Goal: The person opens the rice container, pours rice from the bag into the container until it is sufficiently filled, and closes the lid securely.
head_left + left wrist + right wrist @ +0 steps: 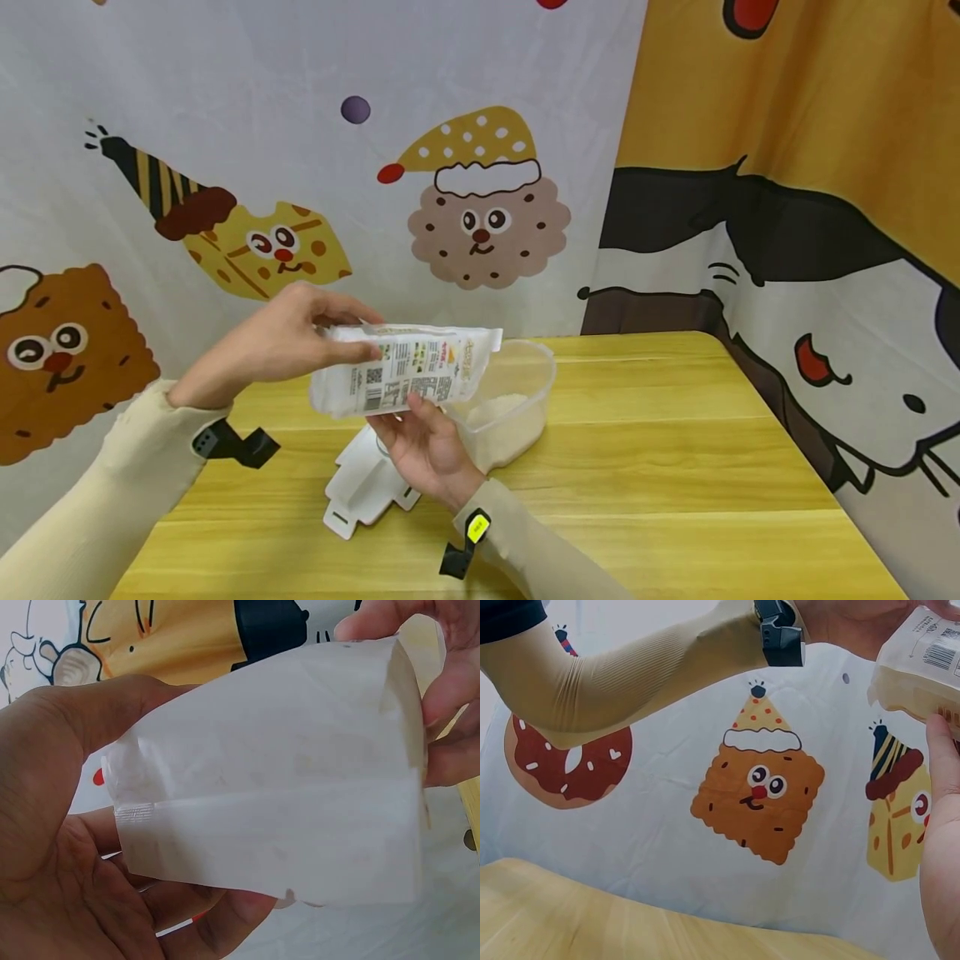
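Observation:
A white printed plastic bag (408, 371) with a barcode is held above the table, tilted down slightly toward its right end. My left hand (273, 337) grips its left end, thumb on the printed face. From below, my right hand (431, 454) holds it near the lower edge, thumb against the print. In the left wrist view the plain seamed back of the bag (262, 780) faces me, with fingers of both hands at its ends. Just behind the bag's right end stands a clear plastic container (517, 408) with white grainy contents, partly hidden by bag and hand.
A white lid (367, 483) with side flaps lies on the wooden table (675, 467), left of the container and partly under my right hand. Behind the table hangs a curtain (300, 100) with cartoon prints. Dark straps with small devices (236, 442) sit on both wrists.

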Demonstrator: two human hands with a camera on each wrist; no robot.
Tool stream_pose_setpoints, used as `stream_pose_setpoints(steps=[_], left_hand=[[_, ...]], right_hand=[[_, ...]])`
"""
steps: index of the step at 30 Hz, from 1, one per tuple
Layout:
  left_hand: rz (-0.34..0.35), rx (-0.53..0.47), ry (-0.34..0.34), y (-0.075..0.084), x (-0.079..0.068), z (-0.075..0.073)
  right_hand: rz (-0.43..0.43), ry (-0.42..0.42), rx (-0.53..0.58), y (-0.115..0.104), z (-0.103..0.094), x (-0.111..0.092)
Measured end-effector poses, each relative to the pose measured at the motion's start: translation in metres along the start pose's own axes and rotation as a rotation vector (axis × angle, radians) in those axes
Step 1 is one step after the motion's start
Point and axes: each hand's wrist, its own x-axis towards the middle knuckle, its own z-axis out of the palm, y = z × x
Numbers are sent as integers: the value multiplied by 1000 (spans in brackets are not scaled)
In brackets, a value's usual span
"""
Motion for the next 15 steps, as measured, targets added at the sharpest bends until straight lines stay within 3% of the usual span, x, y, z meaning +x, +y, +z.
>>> stream_pose_setpoints(steps=[15], left_hand=[[-17,16,21,2,2,1]], right_hand=[[-17,5,21,0,5,-1]])
